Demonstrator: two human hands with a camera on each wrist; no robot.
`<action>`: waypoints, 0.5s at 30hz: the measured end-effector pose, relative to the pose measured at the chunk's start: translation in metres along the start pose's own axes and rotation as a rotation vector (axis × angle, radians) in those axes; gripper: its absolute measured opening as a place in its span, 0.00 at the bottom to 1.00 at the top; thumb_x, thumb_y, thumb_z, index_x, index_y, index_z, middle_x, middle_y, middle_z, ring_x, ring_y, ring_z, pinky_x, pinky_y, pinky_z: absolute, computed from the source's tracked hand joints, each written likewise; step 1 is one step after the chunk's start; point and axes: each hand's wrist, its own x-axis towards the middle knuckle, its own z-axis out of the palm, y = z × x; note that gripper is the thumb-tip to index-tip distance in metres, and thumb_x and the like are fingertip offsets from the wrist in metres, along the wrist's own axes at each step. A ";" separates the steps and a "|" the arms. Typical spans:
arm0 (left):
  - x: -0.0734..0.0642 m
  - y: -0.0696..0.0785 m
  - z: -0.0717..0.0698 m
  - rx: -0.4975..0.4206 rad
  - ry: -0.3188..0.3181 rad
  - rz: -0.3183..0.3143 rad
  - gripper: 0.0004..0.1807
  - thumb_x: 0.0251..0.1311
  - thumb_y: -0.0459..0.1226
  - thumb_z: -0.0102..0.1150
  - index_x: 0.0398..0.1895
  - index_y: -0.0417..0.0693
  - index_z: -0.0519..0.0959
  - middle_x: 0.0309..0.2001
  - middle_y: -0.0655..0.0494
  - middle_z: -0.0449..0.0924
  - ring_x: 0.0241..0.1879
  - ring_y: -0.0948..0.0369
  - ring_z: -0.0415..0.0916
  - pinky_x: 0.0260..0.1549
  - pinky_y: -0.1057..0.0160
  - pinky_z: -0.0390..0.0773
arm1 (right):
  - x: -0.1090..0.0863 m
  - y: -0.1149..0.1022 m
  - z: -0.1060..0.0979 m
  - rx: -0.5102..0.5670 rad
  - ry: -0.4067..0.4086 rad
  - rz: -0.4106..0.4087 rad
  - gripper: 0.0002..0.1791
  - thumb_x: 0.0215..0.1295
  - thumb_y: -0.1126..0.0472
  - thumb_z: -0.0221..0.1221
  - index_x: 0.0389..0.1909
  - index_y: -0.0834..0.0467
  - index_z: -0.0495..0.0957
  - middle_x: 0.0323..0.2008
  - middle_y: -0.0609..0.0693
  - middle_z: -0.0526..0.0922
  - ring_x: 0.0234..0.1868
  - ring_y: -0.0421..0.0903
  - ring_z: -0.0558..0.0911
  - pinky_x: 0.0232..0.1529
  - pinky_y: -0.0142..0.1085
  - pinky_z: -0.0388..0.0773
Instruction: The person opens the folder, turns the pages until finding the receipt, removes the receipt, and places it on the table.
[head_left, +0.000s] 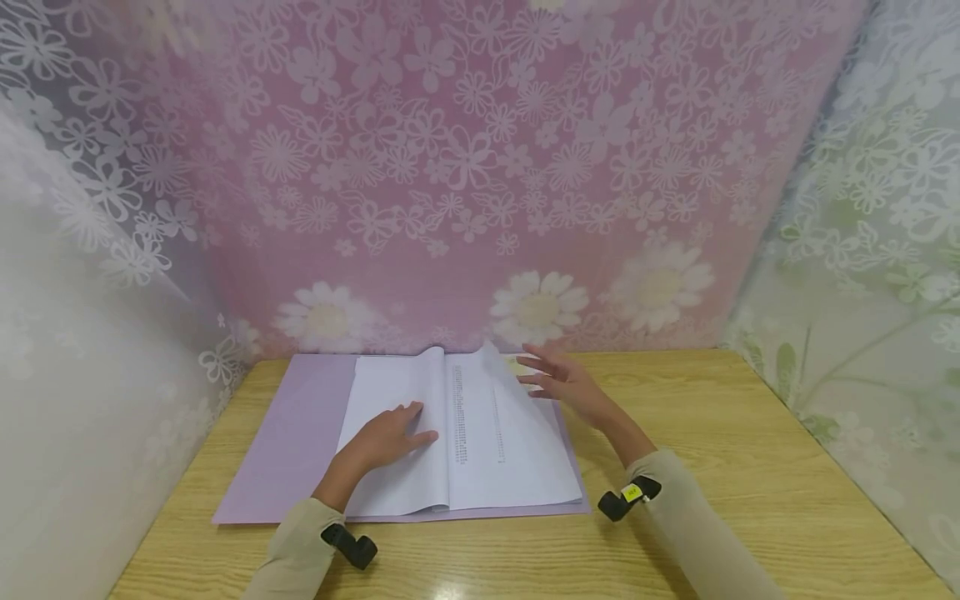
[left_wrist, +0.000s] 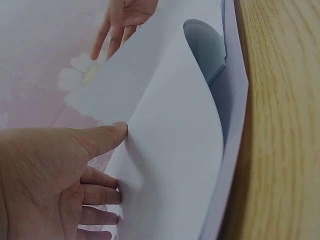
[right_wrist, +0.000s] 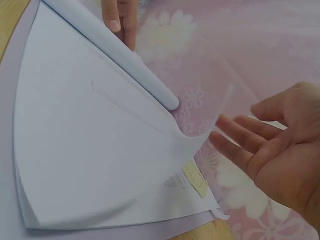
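A lilac folder (head_left: pixel 288 442) lies spread on the table, with a stack of white sheets in it. The sheets on the left side (head_left: pixel 390 375) bulge into a rounded roll along the middle. My left hand (head_left: pixel 382 437) rests on them, its thumb and fingers fairly straight against the paper. On the right side, a printed sheet (head_left: pixel 510 442) has its far corner lifted and curling up. My right hand (head_left: pixel 566 385) is at that corner, fingers extended; in the right wrist view the fingertips (right_wrist: pixel 220 137) meet the sheet's raised edge. Beneath it shows a yellow patch (right_wrist: pixel 195 180) on another page.
The wood-grain table (head_left: pixel 675 400) extends to the right of the folder and in front of it. A pink flowered backdrop (head_left: pixel 465 208) stands right behind the folder, with pale flowered sheets at the left and right (head_left: pixel 862 292).
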 end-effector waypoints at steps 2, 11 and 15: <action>0.000 0.000 -0.001 -0.002 -0.002 0.000 0.41 0.70 0.55 0.58 0.76 0.37 0.64 0.75 0.37 0.65 0.76 0.41 0.60 0.73 0.40 0.64 | -0.003 -0.003 0.004 -0.026 -0.056 0.037 0.31 0.79 0.68 0.48 0.80 0.57 0.57 0.75 0.70 0.63 0.69 0.67 0.73 0.63 0.51 0.79; -0.002 0.003 -0.005 -0.005 -0.012 -0.001 0.42 0.69 0.55 0.59 0.77 0.39 0.62 0.75 0.38 0.64 0.76 0.41 0.61 0.73 0.41 0.65 | -0.014 -0.006 0.009 -0.285 -0.080 0.120 0.28 0.77 0.69 0.50 0.76 0.65 0.62 0.70 0.68 0.71 0.70 0.66 0.73 0.63 0.52 0.80; -0.004 0.004 -0.007 0.011 -0.008 0.000 0.42 0.69 0.55 0.59 0.78 0.40 0.62 0.76 0.39 0.64 0.76 0.42 0.61 0.73 0.43 0.65 | -0.018 -0.004 0.007 -0.250 -0.035 0.161 0.29 0.79 0.66 0.48 0.77 0.64 0.59 0.73 0.67 0.67 0.70 0.67 0.72 0.58 0.51 0.83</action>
